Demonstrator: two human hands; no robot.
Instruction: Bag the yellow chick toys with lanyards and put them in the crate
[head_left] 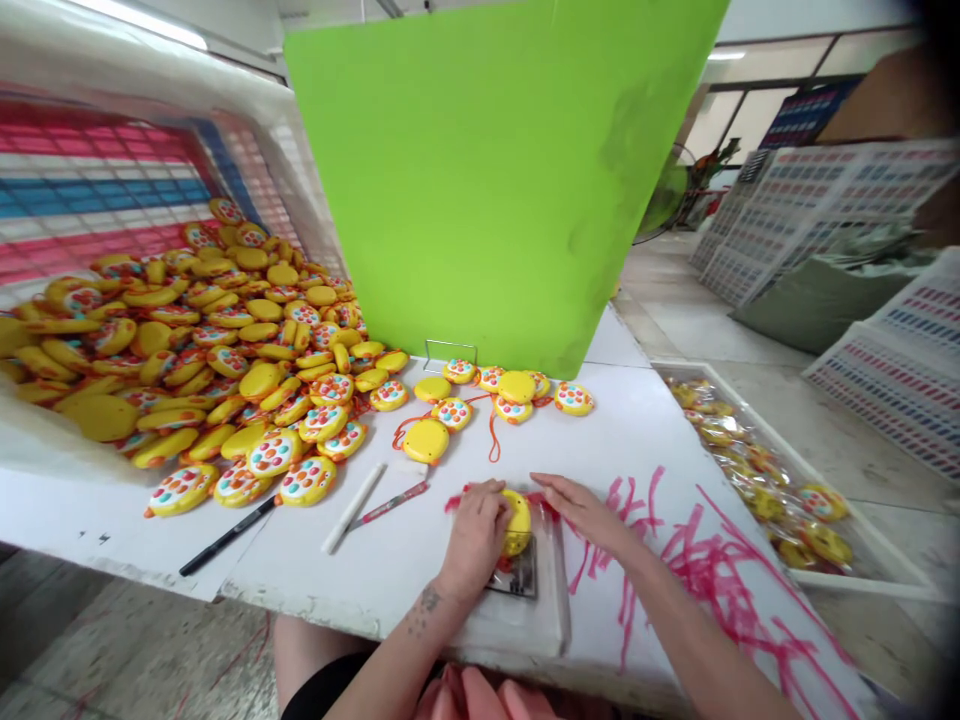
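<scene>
My left hand (pixel 476 535) has its fingers closed on the left side of a yellow round toy (pixel 517 522), which lies face down over a dark printed card and clear plastic bags (pixel 551 590) near the table's front edge. My right hand (pixel 581 508) is just right of the toy, fingers stretched out above the pink tape, holding nothing. Beyond the hands lie several yellow toys, one of them face down (pixel 425 441) with a red cord. A white pen (pixel 354 508) and a patterned pen (pixel 390 503) lie to the left.
A large heap of yellow toys (pixel 262 310) spills from a lined basket at the left. A black marker (pixel 227 537) lies before it. A green board (pixel 480 180) stands at the back. Pink tape strips (pixel 705 570) cover the table's right side. Beyond is a tray (pixel 885 570) of bagged toys.
</scene>
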